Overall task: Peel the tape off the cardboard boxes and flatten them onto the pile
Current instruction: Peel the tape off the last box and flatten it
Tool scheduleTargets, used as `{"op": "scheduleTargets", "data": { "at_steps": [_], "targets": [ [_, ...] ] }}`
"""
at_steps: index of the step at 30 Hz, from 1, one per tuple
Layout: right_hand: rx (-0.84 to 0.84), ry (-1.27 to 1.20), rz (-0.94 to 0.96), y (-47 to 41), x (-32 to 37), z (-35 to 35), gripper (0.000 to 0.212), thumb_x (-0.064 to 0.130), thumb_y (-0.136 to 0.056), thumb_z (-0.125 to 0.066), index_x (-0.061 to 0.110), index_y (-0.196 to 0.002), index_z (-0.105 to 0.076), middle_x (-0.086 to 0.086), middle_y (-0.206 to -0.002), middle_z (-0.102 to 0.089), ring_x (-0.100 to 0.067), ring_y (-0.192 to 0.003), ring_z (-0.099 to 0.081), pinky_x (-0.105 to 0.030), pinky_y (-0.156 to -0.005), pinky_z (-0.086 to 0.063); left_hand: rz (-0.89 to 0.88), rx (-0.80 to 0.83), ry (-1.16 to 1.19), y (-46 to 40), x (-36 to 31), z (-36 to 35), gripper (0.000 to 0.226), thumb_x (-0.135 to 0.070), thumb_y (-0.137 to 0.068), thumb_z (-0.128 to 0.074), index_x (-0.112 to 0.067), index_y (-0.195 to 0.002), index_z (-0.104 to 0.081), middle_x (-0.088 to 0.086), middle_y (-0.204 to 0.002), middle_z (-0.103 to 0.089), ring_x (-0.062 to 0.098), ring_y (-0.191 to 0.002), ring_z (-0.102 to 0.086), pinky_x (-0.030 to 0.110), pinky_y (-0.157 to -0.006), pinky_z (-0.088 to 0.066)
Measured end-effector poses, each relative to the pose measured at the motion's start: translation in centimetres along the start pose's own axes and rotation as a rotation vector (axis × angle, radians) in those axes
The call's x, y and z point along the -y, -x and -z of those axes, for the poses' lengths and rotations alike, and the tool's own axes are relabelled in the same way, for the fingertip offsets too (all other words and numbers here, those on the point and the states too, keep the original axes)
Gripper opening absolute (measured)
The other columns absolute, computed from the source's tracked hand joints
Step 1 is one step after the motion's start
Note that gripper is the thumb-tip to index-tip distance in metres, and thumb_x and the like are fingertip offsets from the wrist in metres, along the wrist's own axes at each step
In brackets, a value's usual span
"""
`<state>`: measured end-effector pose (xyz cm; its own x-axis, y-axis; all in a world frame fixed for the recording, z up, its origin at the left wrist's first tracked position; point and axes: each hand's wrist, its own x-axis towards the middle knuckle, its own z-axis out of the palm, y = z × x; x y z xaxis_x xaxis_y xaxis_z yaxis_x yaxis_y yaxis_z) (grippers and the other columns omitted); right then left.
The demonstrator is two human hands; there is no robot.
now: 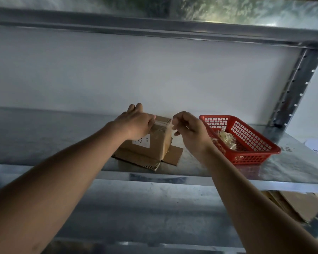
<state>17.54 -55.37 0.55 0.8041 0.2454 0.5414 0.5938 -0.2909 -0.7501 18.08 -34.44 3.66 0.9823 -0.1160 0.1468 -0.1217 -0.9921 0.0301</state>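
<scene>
A small brown cardboard box (pixel 154 143) with a white label stands on a pile of flattened cardboard (pixel 173 155) on a metal shelf. My left hand (pixel 136 123) grips the box's top left, fingers curled over its far edge. My right hand (pixel 189 129) pinches a strip of clear tape (pixel 170 128) that lifts off the box's upper right corner and still runs down its right side.
A red plastic basket (pixel 255 142) holding crumpled tape scraps sits right of the box. The shelf's front edge (pixel 173 177) runs below. More flattened cardboard (pixel 301 204) lies on the lower shelf at the right. A perforated metal upright (pixel 294 88) stands at the back right.
</scene>
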Motion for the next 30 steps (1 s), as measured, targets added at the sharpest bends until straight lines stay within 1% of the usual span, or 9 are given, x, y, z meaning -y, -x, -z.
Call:
{"op": "scheduleTargets", "data": {
  "at_steps": [4,9,14,18,21,23,25,27,30],
  "targets": [
    [0.069,-0.189,-0.140,-0.7,0.6,1.0,0.021,-0.001,-0.097,-0.063,0.012,-0.085,-0.073,0.002,-0.093,-0.069,-0.011,-0.086,-0.067,-0.031,-0.082,-0.062,-0.013,-0.008,0.068,-0.3,0.2,-0.9,0.047,-0.050,-0.110,-0.023,-0.033,-0.140,-0.055,0.004,-0.140,-0.047,0.031,-0.129,-0.047,0.054,-0.105,-0.045],
    [-0.053,-0.302,-0.244,-0.5,0.5,0.6,0.007,0.002,-0.092,-0.075,0.007,-0.096,-0.074,-0.006,-0.088,-0.076,-0.020,-0.082,-0.076,-0.030,-0.074,-0.064,-0.037,-0.057,0.105,-0.2,0.6,-1.4,0.047,-0.046,-0.111,-0.026,-0.026,-0.138,-0.058,0.005,-0.140,-0.055,0.032,-0.128,-0.051,0.053,-0.107,-0.044],
    [-0.150,-0.242,-0.248,-0.3,0.0,-0.6,0.013,0.012,-0.092,-0.078,0.012,-0.102,-0.069,0.002,-0.083,-0.079,-0.015,-0.075,-0.077,-0.032,-0.072,-0.065,-0.011,-0.065,0.130,0.1,0.3,-1.3,0.048,-0.047,-0.111,-0.026,-0.027,-0.141,-0.057,0.004,-0.145,-0.052,0.032,-0.132,-0.049,0.054,-0.109,-0.044],
    [-0.159,-0.223,-0.259,-0.4,0.0,-1.0,0.032,0.014,-0.094,-0.076,0.024,-0.117,-0.056,0.004,-0.085,-0.080,-0.014,-0.073,-0.077,-0.035,-0.070,-0.065,0.020,-0.071,0.080,0.4,-0.3,-1.3,0.048,-0.048,-0.110,-0.024,-0.029,-0.139,-0.057,0.006,-0.141,-0.052,0.034,-0.127,-0.052,0.053,-0.106,-0.046],
    [-0.128,-0.050,-0.207,-0.6,-0.1,-0.7,0.014,0.014,-0.099,-0.068,0.028,-0.103,-0.067,0.008,-0.092,-0.079,-0.010,-0.072,-0.076,-0.042,-0.067,-0.064,0.029,-0.098,0.017,0.5,-0.8,-1.1,0.048,-0.048,-0.110,-0.021,-0.029,-0.130,-0.060,0.007,-0.132,-0.054,0.031,-0.117,-0.056,0.049,-0.099,-0.047],
    [-0.087,0.090,-0.136,-0.5,-0.1,-0.8,0.015,0.020,-0.100,-0.066,0.031,-0.093,-0.072,0.012,-0.094,-0.077,-0.007,-0.077,-0.075,-0.036,-0.067,-0.061,0.042,-0.118,-0.012,0.6,-1.0,-1.1,0.049,-0.048,-0.110,-0.020,-0.029,-0.129,-0.061,0.008,-0.129,-0.054,0.031,-0.116,-0.055,0.049,-0.097,-0.047],
    [-0.053,0.153,-0.098,-0.3,0.0,-0.9,0.009,0.033,-0.099,-0.067,0.032,-0.098,-0.075,0.015,-0.094,-0.074,-0.002,-0.077,-0.071,-0.029,-0.067,-0.056,0.050,-0.119,-0.026,0.6,-1.2,-1.1,0.048,-0.047,-0.109,-0.020,-0.029,-0.125,-0.061,0.007,-0.125,-0.054,0.030,-0.114,-0.053,0.050,-0.097,-0.047],
    [-0.034,0.213,-0.073,-0.2,0.0,-1.0,0.020,0.040,-0.092,-0.075,0.028,-0.107,-0.077,0.015,-0.101,-0.068,-0.001,-0.075,-0.069,-0.024,-0.068,-0.055,0.046,-0.115,-0.023,0.5,-1.4,-1.2,0.047,-0.046,-0.109,-0.021,-0.030,-0.129,-0.060,0.007,-0.123,-0.053,0.029,-0.117,-0.051,0.050,-0.098,-0.045],
    [-0.078,0.342,0.013,-0.3,-0.2,-0.8,0.024,0.022,-0.088,-0.082,0.021,-0.112,-0.079,0.003,-0.106,-0.069,-0.004,-0.077,-0.066,-0.026,-0.077,-0.058,0.043,-0.124,-0.041,0.5,-1.3,-1.1,0.051,-0.048,-0.109,-0.021,-0.030,-0.140,-0.057,0.008,-0.128,-0.052,0.029,-0.121,-0.048,0.047,-0.095,-0.041]
  ]
}}
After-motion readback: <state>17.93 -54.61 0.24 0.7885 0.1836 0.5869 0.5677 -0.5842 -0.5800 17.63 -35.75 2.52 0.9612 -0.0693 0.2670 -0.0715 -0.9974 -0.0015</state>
